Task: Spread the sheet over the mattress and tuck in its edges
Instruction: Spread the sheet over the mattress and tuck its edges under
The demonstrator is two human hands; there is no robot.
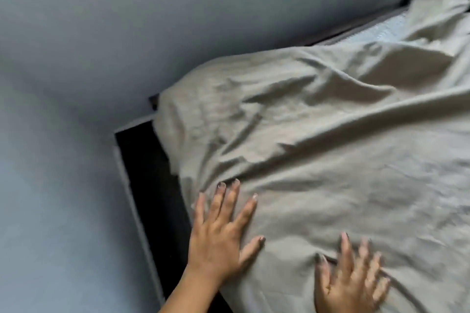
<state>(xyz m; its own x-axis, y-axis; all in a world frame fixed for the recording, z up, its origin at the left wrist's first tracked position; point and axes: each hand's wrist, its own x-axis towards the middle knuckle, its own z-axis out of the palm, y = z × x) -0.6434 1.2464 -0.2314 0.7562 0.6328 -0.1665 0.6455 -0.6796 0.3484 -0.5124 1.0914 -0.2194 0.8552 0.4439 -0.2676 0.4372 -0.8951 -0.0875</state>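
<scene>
The one camera sat on the person's head, looking forward and down, close over the sheet [330, 150]; the view was tilted; the left hand [216, 241] and right hand [353, 284] lay at its bottom edge; the wall [101, 33] filled its upper left.

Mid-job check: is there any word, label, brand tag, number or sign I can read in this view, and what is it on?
None readable.
sheet: plain beige cloth, no print or tag showing.
mattress: the bare strip shows only a blurred stitched pattern, no lettering.
bed frame: dark, no marking visible.
wall: plain grey, no sign.
left hand and right hand: lie flat on the sheet; nothing written near them.
</scene>
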